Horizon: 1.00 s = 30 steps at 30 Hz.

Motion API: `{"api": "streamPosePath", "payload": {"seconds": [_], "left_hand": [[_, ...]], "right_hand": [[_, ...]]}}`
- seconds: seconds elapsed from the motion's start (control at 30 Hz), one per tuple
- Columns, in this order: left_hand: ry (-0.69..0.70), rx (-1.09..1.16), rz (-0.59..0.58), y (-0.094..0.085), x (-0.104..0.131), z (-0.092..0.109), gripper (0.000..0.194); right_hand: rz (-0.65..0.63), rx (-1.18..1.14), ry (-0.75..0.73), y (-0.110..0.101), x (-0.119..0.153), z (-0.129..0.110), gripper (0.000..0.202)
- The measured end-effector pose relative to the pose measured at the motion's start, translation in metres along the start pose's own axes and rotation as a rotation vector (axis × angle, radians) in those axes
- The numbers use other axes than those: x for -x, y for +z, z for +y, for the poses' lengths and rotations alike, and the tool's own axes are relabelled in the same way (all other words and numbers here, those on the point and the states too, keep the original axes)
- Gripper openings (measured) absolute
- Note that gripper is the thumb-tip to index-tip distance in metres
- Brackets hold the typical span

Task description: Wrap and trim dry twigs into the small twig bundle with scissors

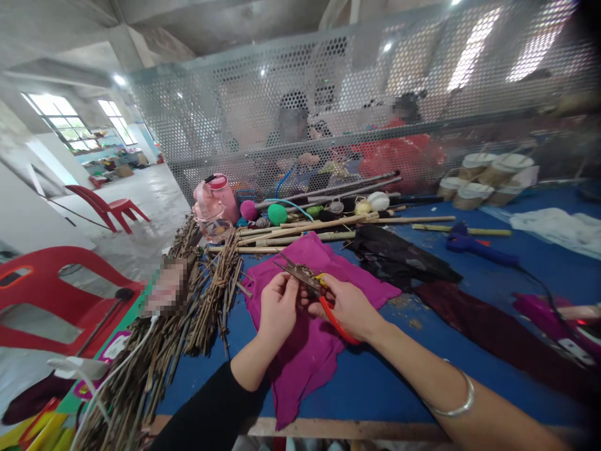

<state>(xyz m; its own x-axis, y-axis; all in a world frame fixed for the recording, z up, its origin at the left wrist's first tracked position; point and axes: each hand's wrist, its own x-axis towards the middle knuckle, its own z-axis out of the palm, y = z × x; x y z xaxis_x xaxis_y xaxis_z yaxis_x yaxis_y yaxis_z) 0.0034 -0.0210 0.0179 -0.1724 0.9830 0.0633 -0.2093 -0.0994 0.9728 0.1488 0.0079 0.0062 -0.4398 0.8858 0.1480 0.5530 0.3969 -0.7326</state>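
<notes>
The left hand (278, 304) has its fingers drawn together beside the blades, whether around anything I cannot tell, and the right hand (352, 308) grips red-handled scissors (334, 321) over the magenta cloth (300, 376); careful snipping probably calls for left fingertips clear of the blades. Counted rightward: one twig bundle (216, 285), one scissors, one magenta cloth, one blue glue gun (481, 247).

Right hand (350, 304) partly hides the scissors (307, 280); left edge crops a red chair (44, 285); mesh screen (211, 125) obscures a co-worker (394, 156).
</notes>
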Motion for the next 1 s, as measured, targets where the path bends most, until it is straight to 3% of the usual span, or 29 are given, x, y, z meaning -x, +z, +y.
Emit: {"api": "streamPosePath", "payload": {"seconds": [0.27, 0.47, 0.6, 1.0], "left_hand": [[0.077, -0.113, 0.033, 0.0, 0.003, 0.005, 0.026], [-0.005, 0.023, 0.027, 0.0, 0.0, 0.002, 0.023], [0.024, 0.011, 0.032, -0.001, -0.002, 0.002, 0.021], [0.232, -0.396, 0.029, -0.013, -0.004, 0.0, 0.02]], "right_hand": [[0.011, -0.02, 0.013, 0.002, -0.001, 0.005, 0.027], [0.004, -0.091, 0.003, 0.0, -0.003, 0.004, 0.03], [-0.025, -0.019, 0.007, -0.008, -0.003, -0.002, 0.033], [-0.03, 0.096, -0.036, -0.009, 0.0, -0.007, 0.036]]}}
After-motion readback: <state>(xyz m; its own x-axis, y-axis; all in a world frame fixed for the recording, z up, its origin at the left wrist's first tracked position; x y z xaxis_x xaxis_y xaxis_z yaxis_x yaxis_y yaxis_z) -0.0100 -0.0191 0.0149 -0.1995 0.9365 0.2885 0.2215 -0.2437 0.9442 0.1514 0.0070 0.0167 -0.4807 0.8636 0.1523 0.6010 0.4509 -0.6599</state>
